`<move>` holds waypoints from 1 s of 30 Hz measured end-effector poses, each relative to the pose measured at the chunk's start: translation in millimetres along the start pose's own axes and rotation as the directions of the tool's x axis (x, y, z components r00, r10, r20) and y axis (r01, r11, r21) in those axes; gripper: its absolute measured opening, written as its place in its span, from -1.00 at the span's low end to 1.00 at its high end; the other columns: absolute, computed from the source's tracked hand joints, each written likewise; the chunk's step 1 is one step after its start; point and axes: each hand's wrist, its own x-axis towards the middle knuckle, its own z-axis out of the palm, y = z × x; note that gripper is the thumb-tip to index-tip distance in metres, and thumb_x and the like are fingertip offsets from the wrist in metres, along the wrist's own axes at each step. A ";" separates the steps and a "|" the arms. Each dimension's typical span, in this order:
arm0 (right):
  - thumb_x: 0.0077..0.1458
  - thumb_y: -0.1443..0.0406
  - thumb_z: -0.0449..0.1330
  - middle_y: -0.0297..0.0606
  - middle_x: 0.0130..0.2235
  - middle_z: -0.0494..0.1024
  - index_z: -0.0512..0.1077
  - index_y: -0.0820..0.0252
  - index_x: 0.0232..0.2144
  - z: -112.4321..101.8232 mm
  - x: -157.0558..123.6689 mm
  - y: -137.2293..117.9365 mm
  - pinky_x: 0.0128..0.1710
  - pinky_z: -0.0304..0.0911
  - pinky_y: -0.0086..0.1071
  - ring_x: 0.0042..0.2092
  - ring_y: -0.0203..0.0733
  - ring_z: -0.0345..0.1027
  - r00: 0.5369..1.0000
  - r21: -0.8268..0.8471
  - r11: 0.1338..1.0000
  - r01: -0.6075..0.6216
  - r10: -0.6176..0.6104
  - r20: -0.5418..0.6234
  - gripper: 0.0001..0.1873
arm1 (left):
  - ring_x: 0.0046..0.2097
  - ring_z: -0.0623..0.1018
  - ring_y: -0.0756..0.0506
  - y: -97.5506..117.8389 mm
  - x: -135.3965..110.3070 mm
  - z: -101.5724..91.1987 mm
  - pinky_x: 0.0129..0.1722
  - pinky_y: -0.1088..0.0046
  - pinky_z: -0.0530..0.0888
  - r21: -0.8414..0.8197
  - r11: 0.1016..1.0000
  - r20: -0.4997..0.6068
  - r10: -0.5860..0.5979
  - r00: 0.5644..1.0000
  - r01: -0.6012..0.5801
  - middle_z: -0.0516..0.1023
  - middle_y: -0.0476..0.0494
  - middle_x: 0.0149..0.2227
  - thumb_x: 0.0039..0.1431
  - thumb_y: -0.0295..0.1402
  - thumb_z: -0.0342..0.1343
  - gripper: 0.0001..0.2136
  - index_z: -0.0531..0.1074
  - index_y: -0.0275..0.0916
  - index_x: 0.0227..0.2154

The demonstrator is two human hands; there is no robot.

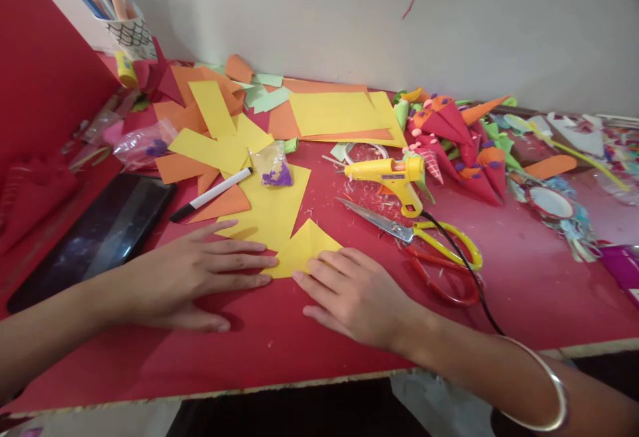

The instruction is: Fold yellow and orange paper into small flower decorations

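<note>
1. Red table [524,291]: it carries all the items below. Its front edge runs along the bottom of the view.
2. Dark tablet [100,237]: lies flat at the left, screen up, just left of the left forearm.
3. Loose paper sheets [334,114]: yellow, orange and green pieces are spread along the wall side of the table.
4. Left hand [184,277]: palm down, fingers extended and slightly spread, nothing clenched. The fingertips [262,247] press on the left corner of the yellow folded paper.
5. Right hand [354,291]: palm down, fingers lightly curled and together, grasping nothing. The fingertips [312,265] rest on the lower right edge of the same paper. A metal bangle [549,384] sits on this forearm.
6. Yellow folded paper [302,247]: a triangular shape lying flat on the table between both hands, near the front edge.
7. Scissors [424,237]: yellow and red handles, lying just right of the right hand.
8. Glue gun [389,174]: yellow, beyond the scissors. A small label on its body is too blurred to read.
9. Marker [212,194]: white barrel, black cap, lying on the papers; no legible writing.
</note>
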 end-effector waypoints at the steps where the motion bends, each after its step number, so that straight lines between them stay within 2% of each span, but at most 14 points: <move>1: 0.16 0.18 -0.06 -0.17 -0.15 0.44 0.31 0.27 -0.08 -1.5 -4.5 2.4 -0.20 0.14 -0.29 -0.12 -0.16 0.22 1.000 0.003 1.000 -0.013 0.013 0.006 -0.63 | 0.13 0.26 -0.12 -0.2 -1.0 1.7 0.13 0.27 0.05 0.002 1.000 -0.007 -0.004 1.000 0.004 0.27 -0.03 0.10 0.06 -0.19 0.03 -0.51 0.13 0.05 0.09; 4: 0.15 0.18 -0.05 -0.18 -0.12 0.44 0.32 0.24 -0.07 -5.7 -20.3 8.5 -0.17 0.17 -0.27 -0.10 -0.13 0.22 0.997 -0.003 0.998 -0.070 0.070 0.013 -0.63 | 0.11 0.27 -0.11 -0.2 -5.7 10.1 0.14 0.27 0.03 0.007 0.999 -0.074 -0.031 0.997 0.032 0.28 0.00 0.10 0.05 -0.17 0.02 -0.53 0.15 0.08 0.07; 7: 0.13 0.19 0.00 -0.18 -0.12 0.44 0.34 0.21 -0.08 -8.0 -35.9 12.7 -0.15 0.19 -0.25 -0.07 -0.10 0.21 0.990 -0.025 0.989 -0.143 0.142 -0.017 -0.65 | 0.07 0.33 -0.11 1.6 -9.7 18.3 0.13 0.28 0.08 -0.022 0.996 -0.177 -0.093 0.980 0.091 0.34 0.05 0.06 0.04 -0.17 0.01 -0.56 0.19 0.13 0.04; 9: 0.12 0.21 0.02 -0.17 -0.11 0.44 0.36 0.20 -0.09 -9.1 -45.0 14.8 -0.15 0.21 -0.23 -0.06 -0.10 0.22 0.983 -0.040 0.983 -0.180 0.178 -0.045 -0.66 | 0.05 0.35 -0.12 3.1 -10.4 20.8 0.12 0.27 0.10 -0.036 0.994 -0.203 -0.111 0.973 0.106 0.37 0.07 0.03 0.04 -0.17 -0.01 -0.59 0.22 0.15 0.01; 14: 0.10 0.22 0.04 -0.16 -0.08 0.44 0.37 0.17 -0.08 -12.1 -63.8 17.1 -0.12 0.25 -0.22 -0.04 -0.11 0.24 0.960 -0.064 0.959 -0.275 0.271 -0.067 -0.66 | 0.04 0.36 -0.15 5.5 -7.5 17.2 0.15 0.18 0.05 -0.015 0.993 -0.198 -0.121 0.973 0.120 0.39 0.07 0.02 0.01 -0.17 0.01 -0.59 0.24 0.15 -0.01; 19: 0.10 0.28 0.03 -0.18 -0.07 0.45 0.38 0.22 -0.10 -14.6 -77.7 16.3 -0.08 0.26 -0.23 -0.04 -0.14 0.28 0.933 -0.053 0.935 -0.351 0.345 -0.103 -0.69 | 0.04 0.36 -0.13 6.1 -7.0 11.1 0.16 0.20 0.00 0.030 0.997 -0.155 -0.072 0.985 0.078 0.39 0.06 0.02 -0.01 -0.18 0.04 -0.55 0.22 0.13 0.01; 22: 0.09 0.28 0.02 -0.16 -0.10 0.45 0.39 0.20 -0.14 -14.3 -78.9 16.7 -0.08 0.26 -0.21 -0.07 -0.14 0.30 0.910 0.014 0.915 -0.403 0.403 -0.095 -0.71 | 0.05 0.34 -0.15 7.5 -6.0 12.2 0.16 0.16 -0.04 -0.001 0.995 -0.192 -0.095 0.977 0.097 0.39 0.03 0.01 0.00 -0.17 0.00 -0.59 0.27 0.08 -0.03; 24: 0.09 0.25 0.02 -0.15 -0.12 0.45 0.37 0.20 -0.14 -12.4 -73.5 16.9 -0.10 0.27 -0.21 -0.08 -0.15 0.31 0.884 0.099 0.889 -0.447 0.456 -0.103 -0.71 | 0.03 0.35 -0.16 9.7 -0.9 16.0 0.12 0.17 0.04 -0.004 0.990 -0.199 -0.137 0.970 0.139 0.41 -0.01 -0.02 0.01 -0.15 0.01 -0.61 0.29 0.03 -0.05; 26: 0.10 0.21 0.02 -0.14 -0.12 0.43 0.31 0.21 -0.08 -8.8 -62.4 16.3 -0.10 0.27 -0.21 -0.07 -0.14 0.29 0.858 0.183 0.861 -0.474 0.499 -0.123 -0.66 | -0.01 0.36 -0.18 13.3 9.2 21.4 0.03 0.21 0.17 0.037 0.969 -0.221 -0.230 0.948 0.244 0.42 -0.07 -0.05 0.02 -0.11 0.03 -0.58 0.26 -0.05 -0.03; 29: 0.07 0.15 0.05 -0.11 -0.07 0.38 0.16 0.25 0.04 -2.0 -38.9 13.5 -0.08 0.24 -0.16 -0.03 -0.08 0.23 0.853 0.205 0.853 -0.480 0.508 -0.119 -0.49 | -0.06 0.36 -0.23 20.8 30.7 28.9 -0.12 0.22 0.27 0.058 0.884 -0.349 -0.417 0.839 0.463 0.38 -0.20 -0.08 0.01 -0.04 0.02 -0.49 0.21 -0.18 -0.01; 30: 0.06 0.16 0.07 -0.10 -0.07 0.38 0.13 0.28 0.06 -0.1 -31.0 12.3 -0.08 0.24 -0.15 -0.03 -0.06 0.22 0.860 0.186 0.860 -0.476 0.499 -0.109 -0.46 | -0.09 0.37 -0.22 23.3 37.8 30.4 -0.16 0.24 0.28 0.056 0.878 -0.356 -0.427 0.831 0.476 0.39 -0.19 -0.11 0.01 -0.03 0.01 -0.52 0.23 -0.19 -0.05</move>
